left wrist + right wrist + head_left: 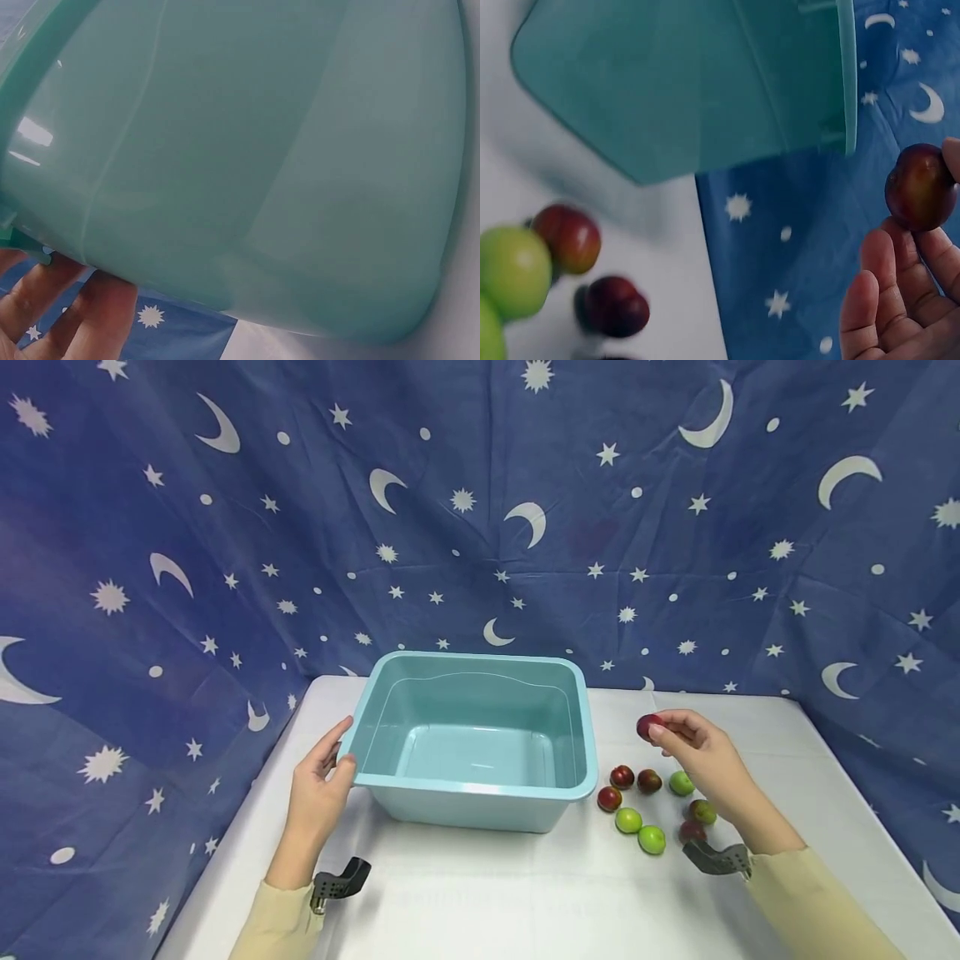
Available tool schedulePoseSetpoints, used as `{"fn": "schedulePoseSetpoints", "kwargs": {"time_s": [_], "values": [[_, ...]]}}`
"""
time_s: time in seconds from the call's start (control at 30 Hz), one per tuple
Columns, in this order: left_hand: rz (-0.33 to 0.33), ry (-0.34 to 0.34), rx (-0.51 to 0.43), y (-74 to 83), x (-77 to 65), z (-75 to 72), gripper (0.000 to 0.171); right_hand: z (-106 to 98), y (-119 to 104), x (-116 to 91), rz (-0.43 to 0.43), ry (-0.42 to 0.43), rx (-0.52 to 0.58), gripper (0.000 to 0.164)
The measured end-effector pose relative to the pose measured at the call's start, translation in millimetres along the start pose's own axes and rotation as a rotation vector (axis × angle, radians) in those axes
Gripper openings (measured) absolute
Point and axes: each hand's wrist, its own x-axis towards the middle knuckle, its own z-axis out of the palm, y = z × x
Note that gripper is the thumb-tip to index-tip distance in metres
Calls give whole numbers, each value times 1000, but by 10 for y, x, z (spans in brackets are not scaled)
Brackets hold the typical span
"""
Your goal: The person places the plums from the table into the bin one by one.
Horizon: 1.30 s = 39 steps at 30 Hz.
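Observation:
A light teal plastic basin [480,789] stands on the white table. At its left rim, my left hand [318,789] holds on, thumb by the front corner and fingers against the outer side; in the left wrist view the fingers [101,315] reach under the rim. To the right of the basin, my right hand [701,752] pinches a dark red plum [649,727] between thumb and fingertips, raised above the table. The right wrist view shows that plum [921,187] whole, with a reddish-brown patch. Below the right hand lie several dark red plums [622,777] and small green fruits [652,839].
The white-covered table [480,893] spreads in front of the basin. A blue cloth [450,568] with white moons and stars hangs behind and along the sides. Each wrist wears a black camera mount [341,882]. Some fruit sits partly behind the right wrist.

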Motion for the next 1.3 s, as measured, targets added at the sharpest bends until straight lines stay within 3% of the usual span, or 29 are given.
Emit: {"fn": "schedulePoseSetpoints", "kwargs": {"time_s": [0.2, 0.37, 0.43, 0.6, 0.7, 0.93, 1.13, 1.3], "values": [[0, 16, 14, -5, -18, 19, 53, 161, -220, 126, -38, 7, 62, 52], [6, 45, 51, 277, -58, 43, 51, 268, -440, 237, -78, -10, 120, 49], [8, 58, 58, 314, -64, 49, 50, 307, -532, 278, -98, -34, 141, 47], [14, 84, 58, 60, -29, 58, 54, 404, -697, 382, -143, -88, 155, 45], [18, 103, 75, 17, -29, 68, 54, 464, -781, 427, -145, -106, 162, 44], [10, 123, 100, 2, -38, 58, 52, 607, -891, 475, -125, -147, 170, 44], [20, 55, 76, -9, 4, 26, 53, 654, -931, 483, -138, -149, 160, 42], [13, 27, 67, 166, -11, 13, 51, 684, -950, 496, -161, -168, 146, 42]]}}
